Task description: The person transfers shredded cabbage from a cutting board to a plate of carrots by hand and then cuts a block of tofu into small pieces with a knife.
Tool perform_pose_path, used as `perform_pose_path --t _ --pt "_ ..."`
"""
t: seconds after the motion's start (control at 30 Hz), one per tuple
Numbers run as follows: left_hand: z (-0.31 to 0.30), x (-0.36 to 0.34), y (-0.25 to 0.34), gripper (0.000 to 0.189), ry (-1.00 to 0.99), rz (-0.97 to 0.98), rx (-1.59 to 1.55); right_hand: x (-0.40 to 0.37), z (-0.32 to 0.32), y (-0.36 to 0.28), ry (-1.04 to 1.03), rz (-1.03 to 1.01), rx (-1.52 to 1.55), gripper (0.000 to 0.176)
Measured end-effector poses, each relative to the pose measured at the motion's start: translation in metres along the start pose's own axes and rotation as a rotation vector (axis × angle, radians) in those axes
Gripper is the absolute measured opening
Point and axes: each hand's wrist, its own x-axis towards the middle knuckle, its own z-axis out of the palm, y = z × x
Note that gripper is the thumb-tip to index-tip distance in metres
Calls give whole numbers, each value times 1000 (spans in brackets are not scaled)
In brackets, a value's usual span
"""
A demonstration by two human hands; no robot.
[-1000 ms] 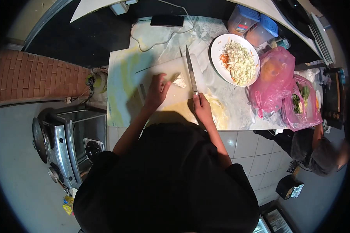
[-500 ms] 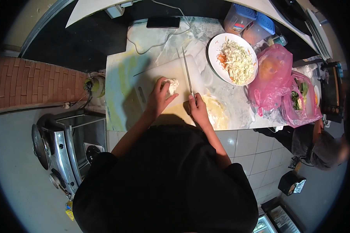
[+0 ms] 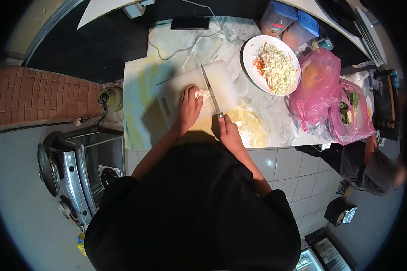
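Observation:
On the white cutting board (image 3: 228, 81), my left hand (image 3: 189, 109) has its fingers curled over a pale, whitish lump of food (image 3: 204, 94), most of which is hidden beneath them. My right hand (image 3: 230, 134) is closed round the handle of a long kitchen knife (image 3: 209, 86). The blade points away from me and slants up to the left, its edge right beside the pale food. Up and to the right stands a white plate (image 3: 250, 55) of shredded cabbage and carrot (image 3: 277, 67).
Pink plastic bags (image 3: 314, 86), one with leafy greens, sit right of the plate. Blue-lidded containers (image 3: 301, 29) stand behind. A phone (image 3: 190, 23) and a white cable (image 3: 167, 58) lie at the table's back. Another person (image 3: 371, 169) is at far right.
The knife has swung and shifted left, from beside the food to right against it. My left hand's fingers have curled further over the food.

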Motion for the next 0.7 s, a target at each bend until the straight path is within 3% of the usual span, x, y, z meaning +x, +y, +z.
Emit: perform_pose_path --t 0.07,0.13,0.27,0.33,0.7 --pt "3 2 -1 24 -35 -20 -15 -2 -3 -4 18 17 8 38" --pt "5 7 -1 25 -101 -166 -203 -2 -7 -9 41 27 15 38" --pt "5 6 12 28 -60 -39 -256 -5 -12 -9 62 38 35 38" --pt "2 3 16 32 71 68 -152 -6 -14 -9 52 26 18 37" --pt "4 -6 7 31 20 -17 -211 -13 -8 -21 75 -36 -101 33"
